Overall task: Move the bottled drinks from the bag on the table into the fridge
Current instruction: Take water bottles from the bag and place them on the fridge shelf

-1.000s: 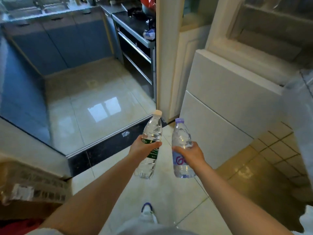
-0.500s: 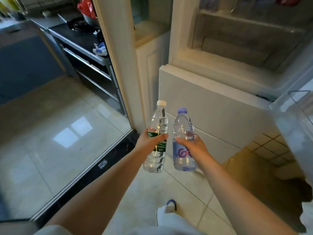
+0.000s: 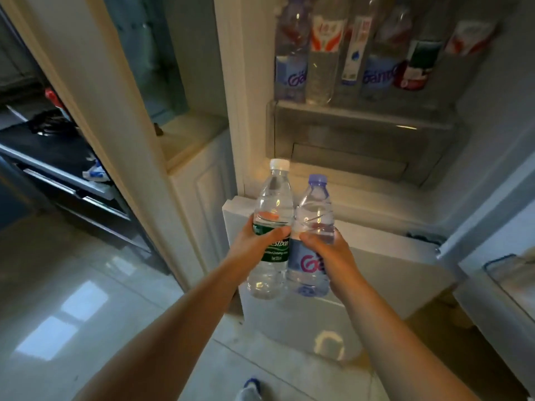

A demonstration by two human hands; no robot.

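Left hand point(image 3: 254, 241) grips a green-labelled bottle point(image 3: 270, 227), right hand point(image 3: 327, 250) a purple-capped bottle point(image 3: 314, 227), fingers curled round each; both touch, upright, just below the fridge shelf point(image 3: 362, 117) of bottles.

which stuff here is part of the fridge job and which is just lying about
Part of the job:
- green-label bottle, held by the left hand
- purple-cap bottle, held by the right hand
- open fridge, with a row of bottles on its shelf

Just lying about:
- black stove
- blue-and-white cloth
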